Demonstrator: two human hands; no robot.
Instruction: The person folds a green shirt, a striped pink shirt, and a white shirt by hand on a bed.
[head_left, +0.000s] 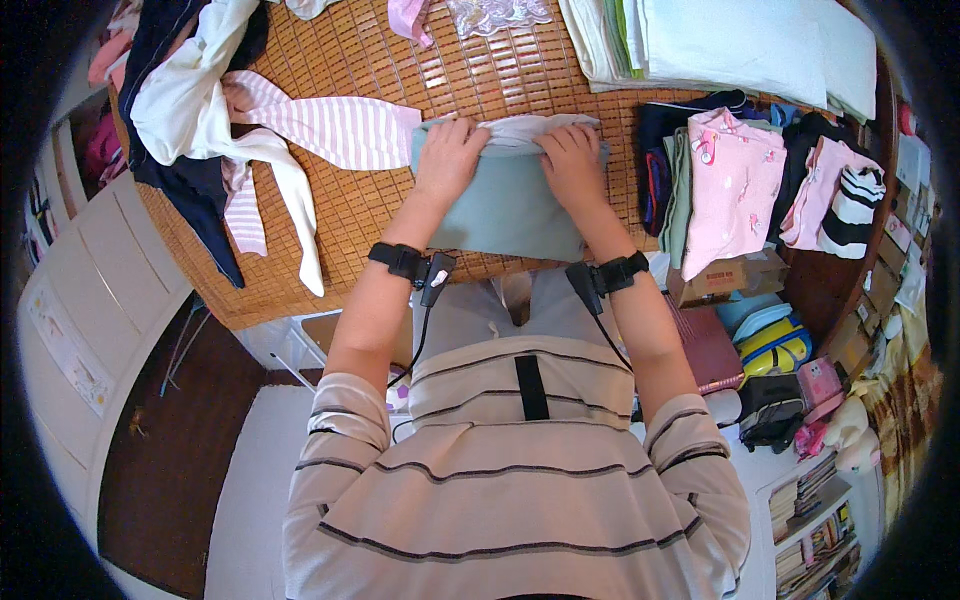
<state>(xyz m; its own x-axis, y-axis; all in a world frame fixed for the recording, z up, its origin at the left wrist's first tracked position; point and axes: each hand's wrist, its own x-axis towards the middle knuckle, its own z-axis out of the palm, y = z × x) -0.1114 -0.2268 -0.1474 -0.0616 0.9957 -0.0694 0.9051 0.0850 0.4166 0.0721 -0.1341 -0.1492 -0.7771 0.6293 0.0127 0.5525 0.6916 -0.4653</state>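
A grey-green cloth garment (510, 206) lies folded on the brown bamboo mat (360, 217) right in front of me. Its far edge is turned over, showing a paler grey inner side (517, 135). My left hand (451, 154) grips this folded edge near its left end, fingers curled over the cloth. Towards the right end, my right hand (571, 161) holds the same edge, its fingers bent onto the fabric. A pink-and-white striped garment (345, 131) reaches almost to the left side of the grey-green cloth.
White and navy clothes (184, 112) are heaped at the left. Folded garments, among them a pink printed one (739, 187), stand in a row at the right. Behind them lies a stack of white cloth (735, 45). A cardboard box (709, 281) sits below the mat's right edge.
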